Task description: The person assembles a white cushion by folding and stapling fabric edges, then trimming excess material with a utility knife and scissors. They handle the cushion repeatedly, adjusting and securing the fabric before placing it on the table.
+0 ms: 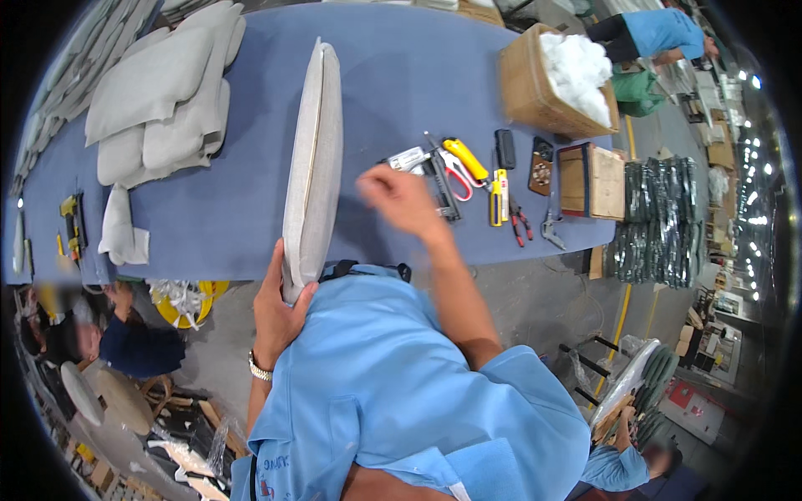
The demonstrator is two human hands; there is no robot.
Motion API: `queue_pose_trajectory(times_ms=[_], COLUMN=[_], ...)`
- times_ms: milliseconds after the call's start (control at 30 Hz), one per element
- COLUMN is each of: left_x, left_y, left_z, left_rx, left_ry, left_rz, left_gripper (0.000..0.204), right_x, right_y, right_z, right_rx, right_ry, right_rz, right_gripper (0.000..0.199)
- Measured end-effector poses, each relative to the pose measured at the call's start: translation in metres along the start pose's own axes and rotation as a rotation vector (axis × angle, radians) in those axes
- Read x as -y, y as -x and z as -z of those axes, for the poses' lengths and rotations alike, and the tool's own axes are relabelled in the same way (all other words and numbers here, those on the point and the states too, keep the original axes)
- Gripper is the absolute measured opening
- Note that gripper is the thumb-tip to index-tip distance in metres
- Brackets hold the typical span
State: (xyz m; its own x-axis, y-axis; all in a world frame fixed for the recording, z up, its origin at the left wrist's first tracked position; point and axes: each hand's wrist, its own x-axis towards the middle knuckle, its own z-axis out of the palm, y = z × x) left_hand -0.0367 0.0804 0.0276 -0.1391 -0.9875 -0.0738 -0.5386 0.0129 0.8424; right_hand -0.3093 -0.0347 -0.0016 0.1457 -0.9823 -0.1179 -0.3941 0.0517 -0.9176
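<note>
- Nearest the camera was the person's own light blue shirt (393, 367), filling the near middle of the view.
- Left hand (280, 313), a watch (260, 367) on its wrist, was closed around the near end of a long grey cushion (313, 159), thumb on one face and fingers behind.
- That cushion stood on edge on the blue table (401, 75), its long axis running from the near table edge straight away to the far side.
- Right hand (399, 199) hovered just right of the cushion, blurred; I could not tell how far its fingers were spread, and it seemed to hold nothing.
- Of the two, the left hand was on the cushion; the right was close beside its middle, not touching.
- Further right lay a staple gun (439, 179), yellow cutters (465, 159) and pliers (520, 224).
- Grey cushions were stacked (163, 100) far left; a box of white stuffing (560, 79) stood far right.
</note>
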Motion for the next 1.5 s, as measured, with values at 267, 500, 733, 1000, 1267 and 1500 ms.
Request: queue_pose_trajectory(times_ms=[267,500,733,1000,1267,1500], left_x=[0.021,0.001,-0.007,0.009,0.027,0.045], left_y=[0.010,-0.002,-0.028,-0.028,-0.037,-0.022], left_z=[0.026,0.061,0.081,0.069,0.071,0.054], left_rx=[0.000,0.245,0.375,0.214,0.253,0.031], left_ry=[0.218,-0.025,-0.278,0.049,0.090,0.182], left_rz=[0.227,-0.046,-0.074,-0.046,-0.080,-0.217], left_gripper=[0.076,0.071,0.058,0.014,0.020,0.021], right_x=[-0.191,-0.219,-0.203,-0.202,-0.198,-0.152], right_y=[0.087,0.105,0.062,0.034,0.017,0.016], right_z=[0.115,0.133,0.130,0.107,0.146,0.182], right_rx=[-0.720,-0.694,-0.641,-0.351,-0.112,0.167], right_ry=[0.560,0.735,0.680,0.978,0.890,-0.054], right_rz=[-0.444,-0.625,-0.247,-0.191,-0.163,-0.647], right_gripper=[0.025,0.038,0.038,0.053,0.067,0.058])
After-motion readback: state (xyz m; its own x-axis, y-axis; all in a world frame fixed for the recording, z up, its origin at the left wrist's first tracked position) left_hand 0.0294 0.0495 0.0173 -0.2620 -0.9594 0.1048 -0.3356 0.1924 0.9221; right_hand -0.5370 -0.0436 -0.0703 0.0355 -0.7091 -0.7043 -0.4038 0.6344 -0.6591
